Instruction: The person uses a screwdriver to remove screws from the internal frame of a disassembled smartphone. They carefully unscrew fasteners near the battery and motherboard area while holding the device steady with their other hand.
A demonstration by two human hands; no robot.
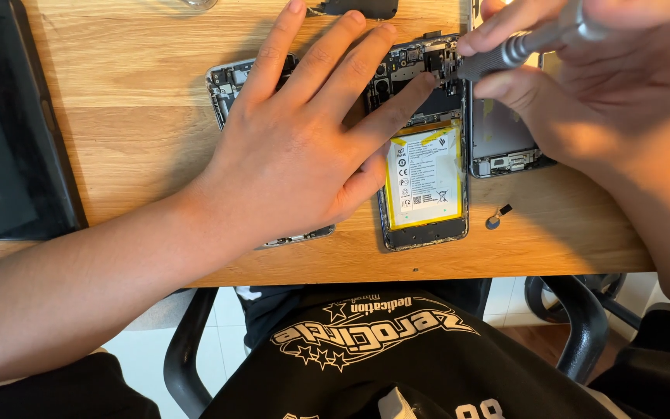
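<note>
Dark tablet (9,124) at left edge of desk (133,101); left hand (304,147) flat, fingers spread, pressing an opened phone (424,140), its shell holding a yellow-edged battery (423,174); right hand (583,85) closed around a screwdriver (521,46), tip at the phone's top; small loose part (496,217) just beside.

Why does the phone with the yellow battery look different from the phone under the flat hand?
The opened phone shows its yellow battery and circuit parts; the left hand mostly hides the other phone. A screwdriver in the right hand touches only the opened phone. Both lie flat on the wooden table.
</note>
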